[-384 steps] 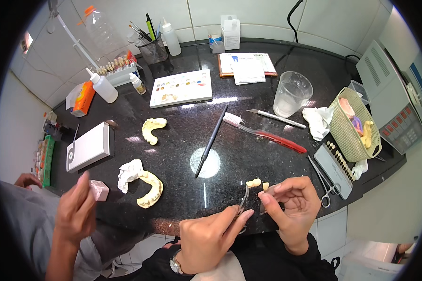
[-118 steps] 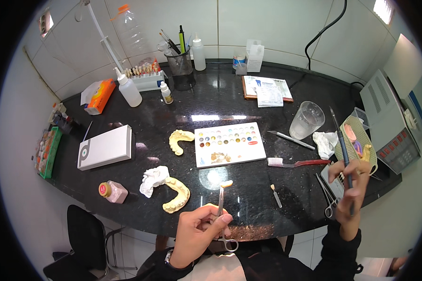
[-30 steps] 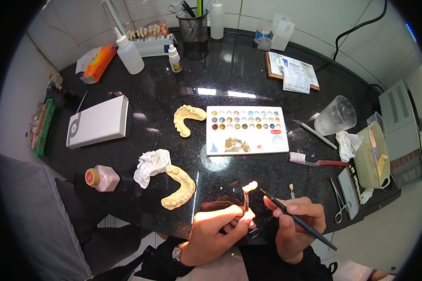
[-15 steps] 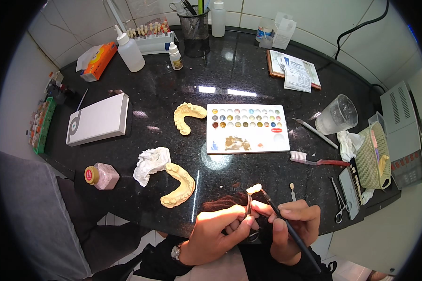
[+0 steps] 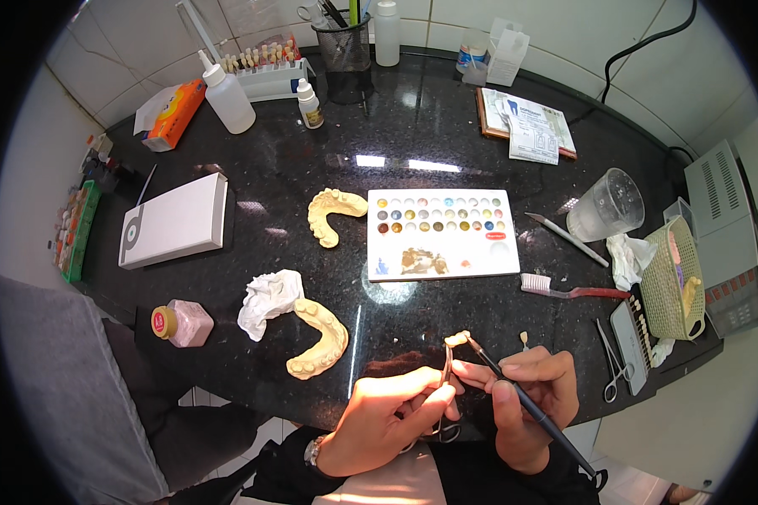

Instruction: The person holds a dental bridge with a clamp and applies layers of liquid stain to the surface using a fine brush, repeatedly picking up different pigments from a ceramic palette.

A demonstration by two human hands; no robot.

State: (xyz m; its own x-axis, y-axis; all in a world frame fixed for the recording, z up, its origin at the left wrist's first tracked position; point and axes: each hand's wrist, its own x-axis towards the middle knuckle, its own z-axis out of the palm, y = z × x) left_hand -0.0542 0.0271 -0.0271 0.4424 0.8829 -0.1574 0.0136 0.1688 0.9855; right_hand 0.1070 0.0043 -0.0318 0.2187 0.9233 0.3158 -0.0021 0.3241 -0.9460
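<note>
My left hand (image 5: 393,418) is closed round a pair of ring-handled forceps (image 5: 447,370). Their tips grip a small tooth-coloured dental crown piece (image 5: 456,338). A dark-handled fine brush (image 5: 537,412) is pinched in my right hand (image 5: 532,396), its tip at the right end of the crown piece. Beyond my hands lies a white paint palette (image 5: 442,252) with rows of coloured wells and brown smears. Two cream dental arch models, one far (image 5: 335,210) and one near (image 5: 322,341), lie left of it. A shade tab (image 5: 524,339) shows beside my right hand.
Right of the palette are a red toothbrush (image 5: 577,291), a carving knife (image 5: 564,238), a clear cup (image 5: 606,206), a woven basket (image 5: 667,278) and scissor-like forceps (image 5: 616,362). Crumpled tissue (image 5: 269,301), a pink-filled jar (image 5: 183,324) and a white box (image 5: 175,220) stand leftward.
The brush has tilted slightly, its rear end shifting right. The forceps' rings show more below my left hand. The crown piece stays between the forceps' tips.
</note>
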